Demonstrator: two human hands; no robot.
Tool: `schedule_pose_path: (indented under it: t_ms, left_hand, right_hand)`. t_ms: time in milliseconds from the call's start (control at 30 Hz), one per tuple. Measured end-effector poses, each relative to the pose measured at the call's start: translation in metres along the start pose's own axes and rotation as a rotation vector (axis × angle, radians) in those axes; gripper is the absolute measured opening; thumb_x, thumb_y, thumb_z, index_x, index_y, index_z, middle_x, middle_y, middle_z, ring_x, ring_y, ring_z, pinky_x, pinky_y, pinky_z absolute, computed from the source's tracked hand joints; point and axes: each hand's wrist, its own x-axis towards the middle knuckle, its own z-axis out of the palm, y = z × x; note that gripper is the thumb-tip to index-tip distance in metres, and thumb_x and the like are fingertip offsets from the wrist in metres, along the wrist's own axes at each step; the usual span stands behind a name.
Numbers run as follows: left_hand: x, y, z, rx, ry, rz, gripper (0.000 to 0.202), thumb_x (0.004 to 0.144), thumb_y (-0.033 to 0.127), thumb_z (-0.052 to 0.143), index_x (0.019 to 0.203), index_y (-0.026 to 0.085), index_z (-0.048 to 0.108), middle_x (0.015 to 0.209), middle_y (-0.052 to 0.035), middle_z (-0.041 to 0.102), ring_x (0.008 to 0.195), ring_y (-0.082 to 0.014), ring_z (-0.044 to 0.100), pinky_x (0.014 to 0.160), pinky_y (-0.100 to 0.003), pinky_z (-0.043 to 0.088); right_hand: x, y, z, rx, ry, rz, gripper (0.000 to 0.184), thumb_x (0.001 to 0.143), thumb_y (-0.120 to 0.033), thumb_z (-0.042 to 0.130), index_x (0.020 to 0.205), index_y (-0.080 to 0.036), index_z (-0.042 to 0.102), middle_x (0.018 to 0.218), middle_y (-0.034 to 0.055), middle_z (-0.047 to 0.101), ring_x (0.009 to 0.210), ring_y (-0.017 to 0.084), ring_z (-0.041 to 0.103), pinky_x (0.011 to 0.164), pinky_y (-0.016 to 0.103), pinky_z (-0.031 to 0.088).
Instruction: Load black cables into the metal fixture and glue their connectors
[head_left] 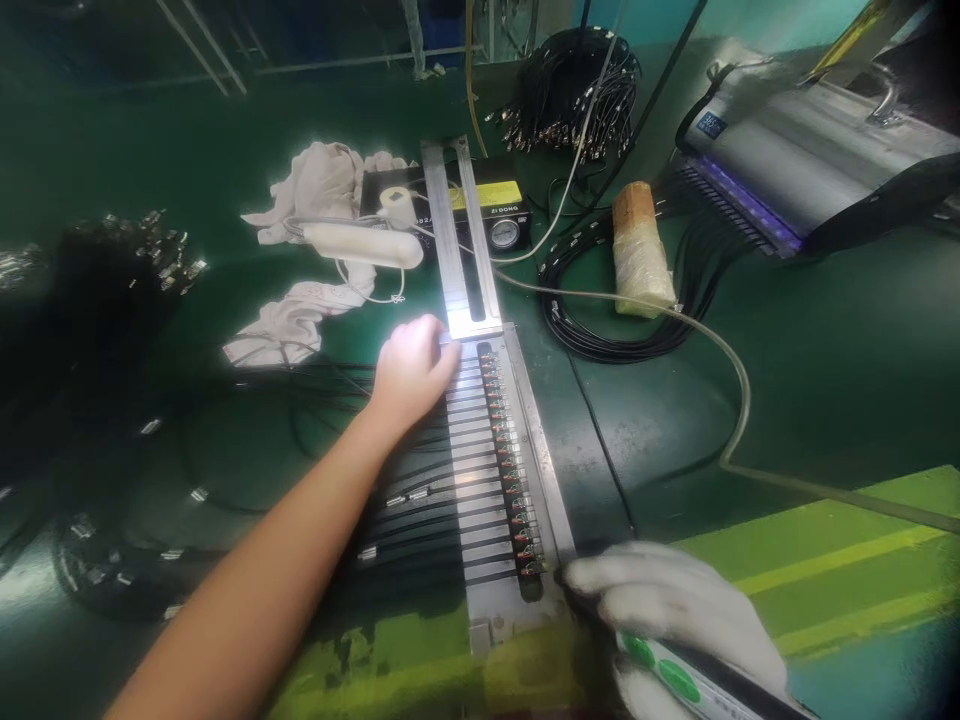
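Observation:
A long metal fixture (484,480) lies in front of me, its hinged slotted frame (459,250) swung away to the far end. Black cables are laid side by side across it, with small metal connector ends (514,470) lined up over a dark slot. My left hand (412,370), bare, is closed at the fixture's left edge near the hinge; its fingertips are partly hidden. My right hand (675,610), in a white glove, grips a white pen-like tool (679,680) with green markings. The tool's dark front end is close to the fixture's near right corner.
Behind the fixture stands a black box with a pressure gauge (504,234), beside crumpled cloth (322,190). A coiled cable bundle (600,345), a wrapped block (643,250) and a metal-cased lamp unit (817,140) sit to the right. A clear hose (739,380) crosses the table.

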Motion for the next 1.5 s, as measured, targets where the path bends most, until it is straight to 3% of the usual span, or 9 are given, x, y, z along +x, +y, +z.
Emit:
schedule_pose_path:
  t_ms: [467,633,833,1067,1200,1500]
  left_hand:
    - [0.0,0.0,0.0,-0.008,-0.004,-0.003,0.011,0.088,0.033,0.048,0.083,0.024,0.046,0.069,-0.0007,0.051,0.073,-0.0232,0.05,0.065,-0.035,0.036]
    - [0.0,0.0,0.0,-0.011,-0.005,-0.004,0.011,0.088,0.033,0.048,0.084,0.023,0.047,0.07,-0.0009,0.052,0.074,-0.0235,0.051,0.066,-0.035,0.037]
    - [0.0,0.0,0.0,-0.011,-0.006,-0.005,0.012,0.088,0.034,0.048,0.083,0.024,0.046,0.069,-0.0008,0.051,0.074,-0.0233,0.05,0.065,-0.035,0.036]
    - [0.0,0.0,0.0,-0.01,-0.01,-0.006,0.013,0.088,0.034,0.048,0.083,0.023,0.046,0.07,-0.0008,0.051,0.073,-0.0227,0.049,0.064,-0.034,0.036]
    - [0.0,0.0,0.0,-0.005,-0.011,-0.008,0.012,0.088,0.034,0.048,0.083,0.023,0.047,0.07,-0.0008,0.051,0.072,-0.0227,0.049,0.064,-0.035,0.036]
    - [0.001,0.0,0.0,0.0,-0.006,-0.007,0.012,0.088,0.033,0.049,0.083,0.022,0.048,0.071,-0.001,0.052,0.073,-0.0223,0.049,0.064,-0.034,0.036]
  right_hand:
    - [0.0,0.003,0.001,-0.048,-0.021,-0.031,0.022,0.084,-0.018,0.064,0.106,-0.018,0.064,0.102,0.0093,0.075,0.086,0.025,0.075,0.079,0.035,0.061]
    - [0.0,-0.002,0.004,-0.009,0.066,0.002,0.019,0.088,-0.018,0.06,0.105,-0.022,0.063,0.1,0.0075,0.075,0.083,0.024,0.075,0.076,0.034,0.062]
    - [-0.001,0.0,-0.003,-0.033,-0.067,-0.062,0.024,0.083,-0.014,0.062,0.107,-0.018,0.062,0.103,0.0102,0.075,0.089,0.024,0.074,0.081,0.033,0.061]
    - [-0.003,-0.002,0.002,-0.012,-0.023,-0.052,0.019,0.087,-0.017,0.06,0.106,-0.017,0.063,0.103,0.0088,0.074,0.09,0.021,0.073,0.086,0.031,0.058]
    - [-0.006,-0.008,0.005,-0.022,0.088,0.008,0.017,0.091,-0.016,0.056,0.106,-0.02,0.063,0.1,0.0083,0.075,0.087,0.023,0.074,0.082,0.035,0.06]
    - [-0.01,-0.002,-0.002,-0.017,-0.038,-0.012,0.02,0.089,-0.022,0.061,0.109,-0.019,0.063,0.103,0.0103,0.075,0.089,0.025,0.074,0.082,0.036,0.061]
